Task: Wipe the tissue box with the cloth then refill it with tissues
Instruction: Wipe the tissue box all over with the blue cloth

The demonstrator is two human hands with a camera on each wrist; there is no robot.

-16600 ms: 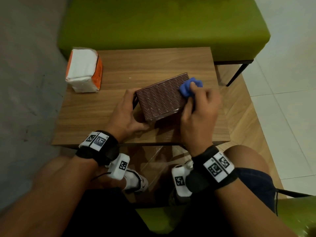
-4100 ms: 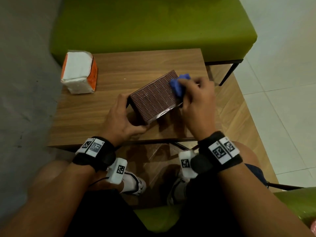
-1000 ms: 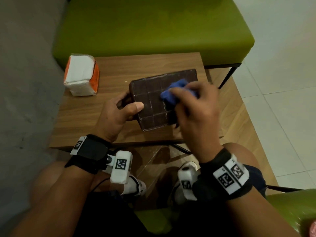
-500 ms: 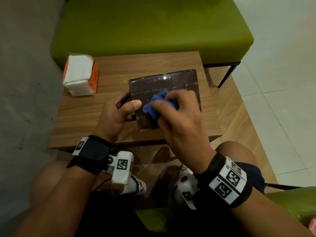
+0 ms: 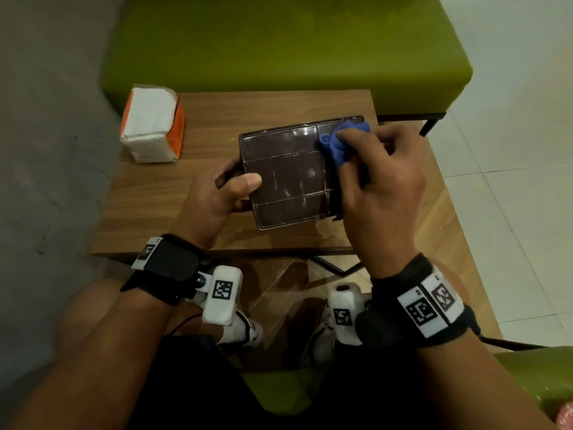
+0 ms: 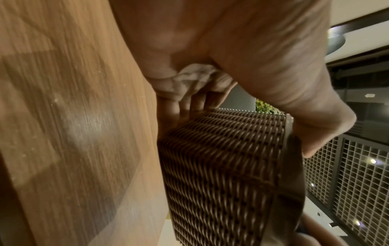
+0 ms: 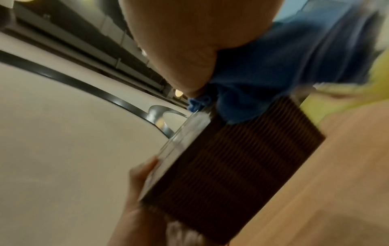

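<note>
The tissue box (image 5: 286,172), a dark brown woven-sided box, is held on the wooden table (image 5: 173,193) with a gridded, glossy panel turned upward. It is gripped at its left end by the left hand (image 5: 217,197), the thumb laid across the panel's edge and the fingers curled round the woven side beneath, as is seen in the left wrist view. A bunched blue cloth (image 5: 339,144) is pinched in the curled fingers of the right hand (image 5: 384,181) and is pressed against the far right corner of the panel. In the right wrist view the cloth (image 7: 273,74) is seen draped over the box's upper edge, though that picture is blurred. A pack of tissues (image 5: 152,125), white with orange sides, is set at the table's far left corner, well apart from the box. A green bench (image 5: 279,45) is seen beyond the table.
</note>
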